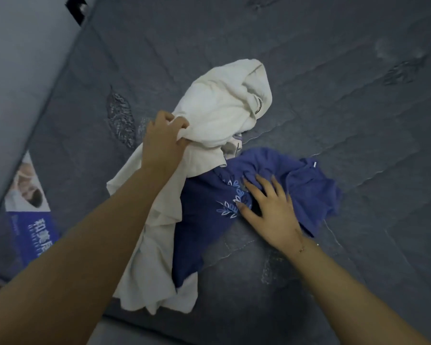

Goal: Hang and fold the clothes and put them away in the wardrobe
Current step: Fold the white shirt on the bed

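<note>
Early going: your left hand (pixel 164 135) grips the crumpled cream cotton garment (pixel 217 113) on the grey quilted mattress (pixel 334 95); your right hand (pixel 266 207) presses flat-fingered on the crumpled blue embroidered shirt (pixel 204 220) beside it. Nothing folded or hung yet.

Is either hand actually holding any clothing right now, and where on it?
The left hand grips the white garment by a bunched fold mid-cloth. The right hand rests flat on the blue garment.

Under me: dark grey quilted mattress (pixel 334 108), bare, w/ leaf-shaped stitch patterns scattered across it. At its left edge there's a printed label (pixel 31 212), blue lower part w/ white characters, pale photo part above. Grey wall (pixel 18 58) runs along the left side, and a small black object (pixel 77 8) sits top left, too blurry to ID.
</note>
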Available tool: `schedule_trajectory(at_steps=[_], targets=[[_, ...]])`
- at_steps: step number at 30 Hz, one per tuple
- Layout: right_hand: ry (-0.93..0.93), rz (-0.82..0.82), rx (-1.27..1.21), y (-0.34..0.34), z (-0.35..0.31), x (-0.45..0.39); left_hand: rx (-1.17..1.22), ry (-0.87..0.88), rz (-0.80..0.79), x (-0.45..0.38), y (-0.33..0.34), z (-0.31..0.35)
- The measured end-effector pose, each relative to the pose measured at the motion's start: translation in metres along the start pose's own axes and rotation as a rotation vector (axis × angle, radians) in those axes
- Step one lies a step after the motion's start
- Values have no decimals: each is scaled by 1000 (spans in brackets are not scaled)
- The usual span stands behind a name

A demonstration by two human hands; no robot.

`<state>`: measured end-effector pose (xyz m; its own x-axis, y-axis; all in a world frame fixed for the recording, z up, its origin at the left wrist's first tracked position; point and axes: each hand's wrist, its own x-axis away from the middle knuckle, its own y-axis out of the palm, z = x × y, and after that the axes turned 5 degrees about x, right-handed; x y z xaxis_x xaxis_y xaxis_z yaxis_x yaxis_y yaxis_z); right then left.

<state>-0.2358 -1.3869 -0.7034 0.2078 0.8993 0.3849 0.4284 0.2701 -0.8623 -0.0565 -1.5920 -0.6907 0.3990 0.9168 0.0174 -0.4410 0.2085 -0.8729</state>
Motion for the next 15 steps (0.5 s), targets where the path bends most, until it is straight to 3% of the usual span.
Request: schedule_trajectory(at_steps=[2,6,8,12,15], targets=[[5,-48,-74,-7,4,6,264,-38,-68,-2,-21,-7],[119,-105,-408,-22,-4,15,910,-399,-69,9,-78,-18],[191,-80,-545,-31,-12,18,1139,-488,-84,17,-103,-22],[221,136,-766,-53,-42,26,1202,-464,-154,32,-137,-9],[242,-9,-1252,-81,-73,31,1157,-420,-207,55,-150,20]])
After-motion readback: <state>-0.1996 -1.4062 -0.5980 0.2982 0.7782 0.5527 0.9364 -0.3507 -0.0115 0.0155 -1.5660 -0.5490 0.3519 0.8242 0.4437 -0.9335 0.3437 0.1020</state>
